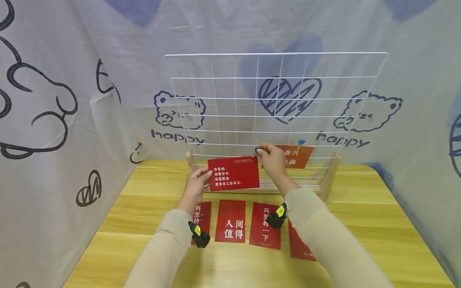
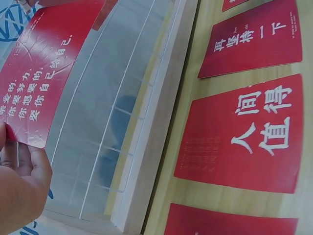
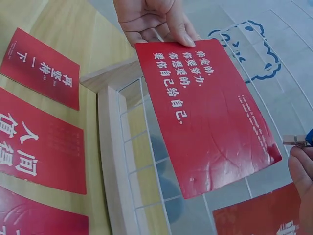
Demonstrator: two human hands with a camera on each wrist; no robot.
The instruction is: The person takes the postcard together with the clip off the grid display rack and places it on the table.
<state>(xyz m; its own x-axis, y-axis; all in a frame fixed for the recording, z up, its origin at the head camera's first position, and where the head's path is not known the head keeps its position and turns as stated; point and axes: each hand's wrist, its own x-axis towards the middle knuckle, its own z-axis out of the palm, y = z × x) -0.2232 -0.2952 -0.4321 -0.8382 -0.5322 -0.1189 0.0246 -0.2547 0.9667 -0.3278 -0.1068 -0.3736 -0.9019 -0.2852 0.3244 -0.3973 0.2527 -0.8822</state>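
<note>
Head view: a person is standing at a wooden table (image 1: 360,208), holding a red card (image 1: 233,173) up against the lower wires of a white wire grid (image 1: 273,100). At the left, the left hand (image 1: 196,185) is pinching the card's left edge, thumb (image 3: 178,30) lying on the printed face and the other fingers curled behind it. The card is hanging level between both hands, in front of the grid's wooden base (image 2: 156,132). At its upper right corner, the right hand (image 1: 271,160) is pinching a small clip (image 3: 297,140) with a blue head, fingers closed on it just beside the card's edge. Further right, an orange card (image 1: 297,156) is hanging on the grid under a blue heart clip (image 1: 301,142). Four red cards (image 1: 230,221) are lying flat on the table below.
</note>
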